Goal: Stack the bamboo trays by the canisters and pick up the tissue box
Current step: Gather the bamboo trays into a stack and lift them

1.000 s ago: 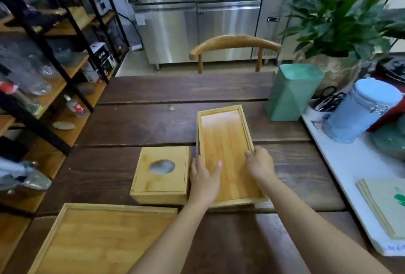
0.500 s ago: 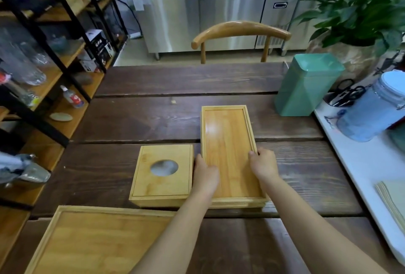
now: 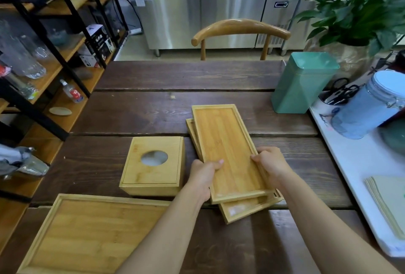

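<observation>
Two narrow bamboo trays lie stacked askew on the wooden table. The upper tray is turned a little off the lower tray, which sticks out below and at the far left corner. My left hand grips the upper tray's left rim, thumb on its floor. My right hand grips its right rim. The bamboo tissue box, with a round hole on top, stands just left of my left hand. A green canister and a blue glass canister stand at the right.
A large bamboo tray lies at the near left edge. A white board at the right carries scissors and green paper. A chair and a potted plant stand beyond the table; shelves run along the left.
The upper tray has come up off the lower one and turned slightly; both hands moved from resting flat on it to gripping its side rims. The lower tray now shows beneath.
</observation>
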The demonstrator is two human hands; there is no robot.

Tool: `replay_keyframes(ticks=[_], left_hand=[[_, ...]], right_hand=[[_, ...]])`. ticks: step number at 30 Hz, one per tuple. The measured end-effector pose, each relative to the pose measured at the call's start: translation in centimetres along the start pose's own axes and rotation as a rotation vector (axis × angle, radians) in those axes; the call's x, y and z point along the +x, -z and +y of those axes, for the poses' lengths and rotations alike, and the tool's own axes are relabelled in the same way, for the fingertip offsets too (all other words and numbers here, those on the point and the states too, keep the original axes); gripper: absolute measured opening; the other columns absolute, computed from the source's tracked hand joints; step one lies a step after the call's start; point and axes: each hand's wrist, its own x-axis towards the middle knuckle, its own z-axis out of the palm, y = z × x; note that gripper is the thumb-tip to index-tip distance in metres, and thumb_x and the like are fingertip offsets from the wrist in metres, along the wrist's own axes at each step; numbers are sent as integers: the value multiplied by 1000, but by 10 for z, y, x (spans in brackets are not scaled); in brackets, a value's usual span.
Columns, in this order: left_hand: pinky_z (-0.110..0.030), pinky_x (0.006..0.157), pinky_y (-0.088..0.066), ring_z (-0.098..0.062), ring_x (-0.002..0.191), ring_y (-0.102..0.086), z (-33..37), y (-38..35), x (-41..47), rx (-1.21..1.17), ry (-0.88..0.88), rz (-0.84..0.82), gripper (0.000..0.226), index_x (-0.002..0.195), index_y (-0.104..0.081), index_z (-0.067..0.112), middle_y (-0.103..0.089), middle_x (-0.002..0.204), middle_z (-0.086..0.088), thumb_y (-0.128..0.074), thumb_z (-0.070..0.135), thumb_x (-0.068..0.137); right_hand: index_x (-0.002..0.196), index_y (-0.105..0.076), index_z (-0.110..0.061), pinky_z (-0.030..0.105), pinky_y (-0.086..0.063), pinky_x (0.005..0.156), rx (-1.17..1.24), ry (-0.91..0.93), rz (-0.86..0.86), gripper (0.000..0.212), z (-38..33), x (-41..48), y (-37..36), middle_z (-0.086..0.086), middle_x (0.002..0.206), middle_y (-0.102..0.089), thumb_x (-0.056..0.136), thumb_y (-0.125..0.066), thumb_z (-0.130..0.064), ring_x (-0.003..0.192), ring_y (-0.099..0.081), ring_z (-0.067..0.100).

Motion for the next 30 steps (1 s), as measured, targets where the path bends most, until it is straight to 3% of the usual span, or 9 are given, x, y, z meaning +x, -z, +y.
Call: replay_keyframes(ticks=[4, 9, 12, 15, 18, 23, 27, 30], left_hand=[[-45, 82, -54, -27, 94, -64, -2, -2, -14, -29, -108, -13, 39, 120, -53, 4, -67, 110, -13, -70, 11, 85], [-48, 94, -51, -23, 98, -66, 18, -1, -59, -149, -450, 17, 35, 112, -56, 14, -70, 106, -6, -72, 11, 82], [-48, 100, -48, -24, 102, -66, 40, 5, -91, -307, -606, 69, 23, 98, -59, 18, -71, 101, -4, -72, 9, 82], [-50, 100, -48, -24, 105, -65, 50, 19, -115, -467, -641, 80, 21, 94, -55, 21, -69, 104, -3, -70, 11, 84], [-50, 98, -49, -24, 106, -64, 43, 37, -131, -584, -652, 108, 27, 103, -53, 21, -67, 112, -5, -71, 13, 84], [-37, 89, -49, -13, 103, -63, 10, 76, -148, -532, -695, 166, 35, 111, -47, 30, -63, 123, -3, -67, 16, 87], [-50, 104, -42, -24, 116, -58, -4, 124, -166, -655, -653, 160, 51, 127, -51, 32, -64, 121, 3, -68, 13, 83], [-53, 89, -50, -32, 112, -60, 0, 178, -177, -871, -592, 173, 71, 137, -49, 27, -65, 123, -7, -75, 29, 72]], right_hand=[[106, -69, -5, 29, -46, 62, 34, 54, -96, 22, -9, -23, 20, 5, 84, -67, 89, -55, -3, 75, -60, 17], [114, -67, -14, 36, -51, 82, 142, 268, -102, 38, -32, -55, 39, 2, 104, -70, 82, -66, -35, 96, -64, 20], [113, -65, -19, 30, -48, 79, 146, 461, -64, 45, -51, -77, 36, -5, 101, -67, 74, -65, -43, 94, -63, 14], [134, -47, -14, 34, -51, 77, 362, 463, -110, 75, -59, -95, 21, 2, 117, -62, 68, -69, -45, 103, -63, 19], [139, -37, -20, 44, -56, 80, 621, 420, -337, 96, -60, -119, -11, 8, 131, -58, 58, -84, -39, 114, -62, 28], [129, -48, -10, 53, -50, 95, 779, 371, -220, 63, -46, -153, -68, 13, 120, -64, 71, -74, -9, 111, -63, 31], [128, -47, -6, 51, -53, 88, 727, 359, -270, 47, -44, -168, -92, 20, 116, -61, 83, -59, 3, 101, -62, 33], [128, -48, -8, 47, -57, 79, 681, 392, -329, 47, -44, -178, -104, 14, 112, -63, 84, -58, 4, 99, -63, 30]])
